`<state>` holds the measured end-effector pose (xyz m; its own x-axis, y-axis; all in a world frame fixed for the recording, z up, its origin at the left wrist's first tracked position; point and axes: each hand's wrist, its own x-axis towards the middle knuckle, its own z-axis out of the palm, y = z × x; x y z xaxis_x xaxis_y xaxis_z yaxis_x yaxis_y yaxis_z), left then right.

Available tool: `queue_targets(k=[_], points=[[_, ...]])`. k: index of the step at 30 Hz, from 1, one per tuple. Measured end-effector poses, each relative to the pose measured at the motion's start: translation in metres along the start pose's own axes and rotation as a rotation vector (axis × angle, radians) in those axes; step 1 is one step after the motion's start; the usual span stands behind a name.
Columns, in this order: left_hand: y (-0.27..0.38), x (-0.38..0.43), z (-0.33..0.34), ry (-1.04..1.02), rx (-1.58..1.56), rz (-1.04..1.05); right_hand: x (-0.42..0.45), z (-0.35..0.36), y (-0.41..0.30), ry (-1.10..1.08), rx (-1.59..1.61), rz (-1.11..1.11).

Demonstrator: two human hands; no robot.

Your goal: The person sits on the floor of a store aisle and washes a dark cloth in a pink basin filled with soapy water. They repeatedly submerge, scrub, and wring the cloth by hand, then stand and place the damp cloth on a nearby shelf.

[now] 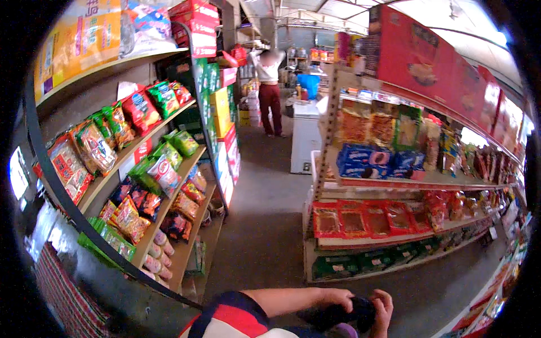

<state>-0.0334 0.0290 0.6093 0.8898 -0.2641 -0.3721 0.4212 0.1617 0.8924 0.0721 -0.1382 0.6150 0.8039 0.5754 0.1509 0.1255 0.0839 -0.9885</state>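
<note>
Low in the view, my left arm reaches across to the right from a red, white and navy sleeve (236, 317). My left hand (339, 297) has its fingers curled on the edge of a black, soft-looking item (361, 310). On the item's other side, my right hand (383, 310) grips it with bent fingers. The item is too dark to tell what it is, and its lower part runs into the shadow of my body. A small purple patch (346, 330) shows just below it.
Shelves of snack bags (141, 110) stand on the left. To the right, a rack holds blue packs (365, 162), red packets (353, 219) and red boxes (427, 55). Between them an aisle floor (262, 190) leads to a white chest freezer (304, 135) and a person (269, 84) with arms raised.
</note>
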Motion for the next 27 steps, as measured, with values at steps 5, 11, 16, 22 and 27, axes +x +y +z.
queue_targets(k=[5, 11, 16, 22, 27], points=[[0.027, -0.079, -0.047, 0.288, -0.495, 0.21, 0.021, 0.034, 0.068, -0.357, -0.068, 0.682], [-0.013, -0.133, -0.159, 0.626, 0.465, 0.529, 0.05, 0.249, -0.001, -0.476, 0.125, 0.463], [0.002, -0.241, -0.247, 0.623, 0.036, 0.225, 0.102, 0.373, -0.041, -0.729, -0.449, 0.304], [0.007, -0.31, -0.316, 0.867, -0.023, 0.262, 0.16, 0.446, -0.009, -0.92, -0.216, 0.327], [-0.003, -0.307, -0.355, 1.097, 0.065, 0.285, 0.195, 0.498, 0.019, -0.941, 0.083, 0.297]])
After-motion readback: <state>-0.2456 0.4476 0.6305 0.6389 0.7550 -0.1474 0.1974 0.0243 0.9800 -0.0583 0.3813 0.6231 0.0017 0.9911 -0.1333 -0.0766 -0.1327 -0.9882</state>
